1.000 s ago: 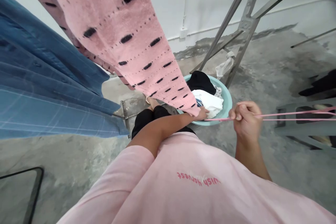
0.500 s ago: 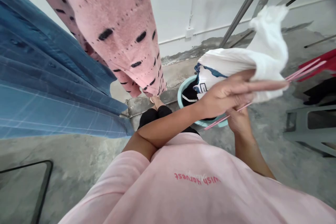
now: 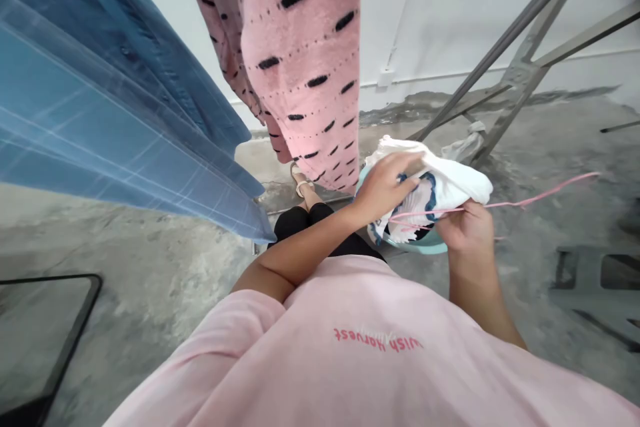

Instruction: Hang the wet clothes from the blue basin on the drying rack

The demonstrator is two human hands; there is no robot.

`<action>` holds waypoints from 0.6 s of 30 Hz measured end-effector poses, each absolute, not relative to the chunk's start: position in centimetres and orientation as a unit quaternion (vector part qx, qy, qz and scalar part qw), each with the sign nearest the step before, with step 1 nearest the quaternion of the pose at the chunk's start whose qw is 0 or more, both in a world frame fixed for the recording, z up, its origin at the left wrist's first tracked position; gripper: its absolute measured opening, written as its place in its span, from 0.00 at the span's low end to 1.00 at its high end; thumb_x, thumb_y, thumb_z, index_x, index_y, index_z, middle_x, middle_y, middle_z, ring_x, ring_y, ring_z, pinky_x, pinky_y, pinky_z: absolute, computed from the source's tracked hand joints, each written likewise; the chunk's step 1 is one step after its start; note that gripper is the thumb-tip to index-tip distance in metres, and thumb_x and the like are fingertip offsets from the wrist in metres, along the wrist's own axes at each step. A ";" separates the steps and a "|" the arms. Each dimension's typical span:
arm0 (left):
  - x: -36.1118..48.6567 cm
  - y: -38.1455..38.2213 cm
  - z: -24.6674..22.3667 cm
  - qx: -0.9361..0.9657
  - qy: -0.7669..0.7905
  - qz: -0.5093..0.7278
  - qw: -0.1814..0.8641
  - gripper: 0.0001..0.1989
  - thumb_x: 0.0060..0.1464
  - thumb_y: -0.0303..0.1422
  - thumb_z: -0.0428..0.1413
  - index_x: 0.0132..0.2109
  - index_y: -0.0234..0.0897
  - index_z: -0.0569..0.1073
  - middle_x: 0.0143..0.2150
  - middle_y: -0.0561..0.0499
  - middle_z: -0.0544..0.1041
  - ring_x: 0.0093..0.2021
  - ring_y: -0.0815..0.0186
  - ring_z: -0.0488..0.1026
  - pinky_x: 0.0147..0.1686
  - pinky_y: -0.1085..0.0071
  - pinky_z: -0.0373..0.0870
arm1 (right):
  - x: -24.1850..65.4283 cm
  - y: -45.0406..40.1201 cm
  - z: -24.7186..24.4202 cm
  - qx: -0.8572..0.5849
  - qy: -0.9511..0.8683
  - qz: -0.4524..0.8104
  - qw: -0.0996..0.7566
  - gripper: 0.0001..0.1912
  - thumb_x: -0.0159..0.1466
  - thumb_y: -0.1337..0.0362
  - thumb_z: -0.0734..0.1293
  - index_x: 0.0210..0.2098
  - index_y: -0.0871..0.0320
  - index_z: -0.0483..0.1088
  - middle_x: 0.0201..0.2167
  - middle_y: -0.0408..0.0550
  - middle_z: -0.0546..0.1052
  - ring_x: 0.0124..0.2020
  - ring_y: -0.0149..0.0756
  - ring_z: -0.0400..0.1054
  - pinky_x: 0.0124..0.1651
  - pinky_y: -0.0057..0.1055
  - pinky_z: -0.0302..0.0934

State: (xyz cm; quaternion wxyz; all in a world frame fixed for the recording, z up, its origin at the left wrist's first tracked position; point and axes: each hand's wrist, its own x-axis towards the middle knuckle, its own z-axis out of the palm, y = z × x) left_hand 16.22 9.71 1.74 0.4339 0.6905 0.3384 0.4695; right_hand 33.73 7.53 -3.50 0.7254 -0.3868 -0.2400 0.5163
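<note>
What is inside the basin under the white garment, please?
A little black cloth shows inside the basin, near its closest edge. The white garment covers most of the opening, so whatever else lies there cannot be seen.

The left arm (image 3: 305, 240) is bent at the elbow and laid across the front of the body toward the right, where the left hand (image 3: 386, 185) is held with its back turned up, its fingers stretched out and its thumb set apart from them. The right forearm (image 3: 477, 290) is raised ahead of the body, and the right hand (image 3: 467, 223) is curled into a grip near the left hand.
</note>
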 end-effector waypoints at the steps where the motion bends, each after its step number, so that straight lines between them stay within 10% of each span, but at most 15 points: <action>1: 15.9 10.1 1.3 0.650 0.364 0.482 0.461 0.23 0.57 0.31 0.59 0.60 0.36 0.72 0.62 0.41 0.71 0.63 0.55 0.65 0.65 0.62 0.57 | 33.8 7.5 -3.4 -0.391 -0.214 0.519 0.729 0.13 0.54 0.69 0.63 0.38 0.58 0.73 0.35 0.48 0.79 0.38 0.33 0.75 0.41 0.26 0.73; 10: 14.1 11.6 -1.8 0.427 0.449 0.391 0.681 0.34 0.55 0.36 0.62 0.65 0.35 0.61 0.60 0.37 0.70 0.56 0.57 0.70 0.54 0.65 0.64 | 33.8 7.1 -0.5 -0.317 -0.124 0.523 0.782 0.23 0.55 0.73 0.58 0.46 0.57 0.75 0.39 0.50 0.80 0.42 0.36 0.76 0.44 0.30 0.74; 18: 14.1 11.3 -4.3 0.395 0.362 0.209 0.818 0.37 0.37 0.38 0.73 0.56 0.38 0.72 0.32 0.52 0.76 0.25 0.72 0.68 0.32 0.71 0.66 | 32.8 6.9 0.2 -0.299 -0.139 0.545 0.771 0.26 0.56 0.75 0.57 0.50 0.57 0.74 0.43 0.47 0.79 0.44 0.34 0.75 0.53 0.35 0.72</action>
